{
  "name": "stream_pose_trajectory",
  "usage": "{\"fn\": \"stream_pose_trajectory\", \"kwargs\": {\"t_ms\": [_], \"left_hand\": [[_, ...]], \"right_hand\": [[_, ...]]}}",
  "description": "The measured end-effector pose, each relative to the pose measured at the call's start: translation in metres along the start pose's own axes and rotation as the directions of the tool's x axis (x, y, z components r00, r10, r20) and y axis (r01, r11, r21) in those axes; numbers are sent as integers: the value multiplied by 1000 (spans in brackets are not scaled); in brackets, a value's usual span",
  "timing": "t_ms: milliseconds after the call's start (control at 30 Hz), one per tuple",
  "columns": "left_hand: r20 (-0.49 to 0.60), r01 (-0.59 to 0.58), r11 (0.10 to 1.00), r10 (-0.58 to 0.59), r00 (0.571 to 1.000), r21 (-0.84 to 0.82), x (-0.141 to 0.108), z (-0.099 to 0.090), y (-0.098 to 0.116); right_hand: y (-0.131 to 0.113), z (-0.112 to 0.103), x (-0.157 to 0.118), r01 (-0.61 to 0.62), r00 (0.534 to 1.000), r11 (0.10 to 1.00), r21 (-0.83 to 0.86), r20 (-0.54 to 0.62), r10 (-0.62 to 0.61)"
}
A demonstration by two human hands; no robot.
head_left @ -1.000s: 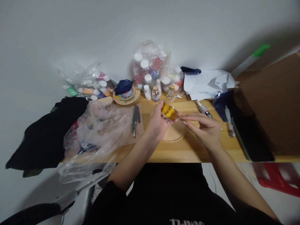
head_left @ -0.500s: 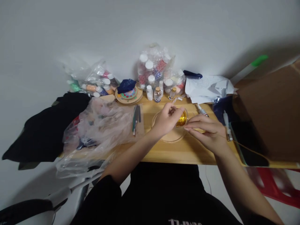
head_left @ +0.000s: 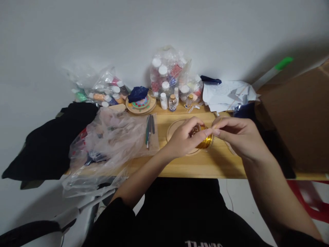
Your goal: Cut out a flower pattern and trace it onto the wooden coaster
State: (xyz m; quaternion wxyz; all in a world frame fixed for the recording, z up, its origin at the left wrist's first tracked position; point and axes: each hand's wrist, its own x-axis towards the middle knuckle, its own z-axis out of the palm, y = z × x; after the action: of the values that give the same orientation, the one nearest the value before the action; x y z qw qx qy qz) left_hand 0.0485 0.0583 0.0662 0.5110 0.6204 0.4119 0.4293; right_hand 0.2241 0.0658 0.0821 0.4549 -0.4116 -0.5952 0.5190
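My left hand (head_left: 186,137) is closed around a clear spool of gold wire (head_left: 205,141), held above the table. The thumb lies across the spool's near side. At the spool's right edge my right hand (head_left: 236,135) pinches, thumb against forefinger, on a thin strand of the gold wire. The fingertips of both hands almost meet there. Beneath the left hand a round wooden board (head_left: 174,127) lies flat, partly covered by hand and spool.
Tweezers and slim tools (head_left: 149,130) lie left of the board beside crumpled plastic bags (head_left: 113,133). Along the wall stand small bottles (head_left: 172,103), bagged jars (head_left: 166,73) and papers (head_left: 226,94). A cardboard box (head_left: 298,127) fills the right side.
The left hand has shifted slightly right with the spool. My right hand has risen and turned, its pinch now up at the spool's upper right edge.
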Motion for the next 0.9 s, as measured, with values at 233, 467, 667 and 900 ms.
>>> {"fn": "stream_pose_trajectory", "kwargs": {"t_ms": [233, 467, 667, 900], "left_hand": [[149, -57, 997, 49, 988, 51, -7, -13, 2], [329, -76, 997, 61, 942, 33, -14, -16, 4], [438, -29, 996, 64, 897, -86, -29, -17, 3], [467, -19, 991, 80, 881, -134, -40, -17, 1]], "right_hand": [[-1, -1, 4, -127, 991, 988, 89, 51, 122], [-4, -4, 3, -138, 990, 985, 102, 6, 138], [-8, -4, -5, -132, 991, 988, 83, 18, 131], [-10, 5, -12, -189, 979, 955, 228, 125, 163]]}}
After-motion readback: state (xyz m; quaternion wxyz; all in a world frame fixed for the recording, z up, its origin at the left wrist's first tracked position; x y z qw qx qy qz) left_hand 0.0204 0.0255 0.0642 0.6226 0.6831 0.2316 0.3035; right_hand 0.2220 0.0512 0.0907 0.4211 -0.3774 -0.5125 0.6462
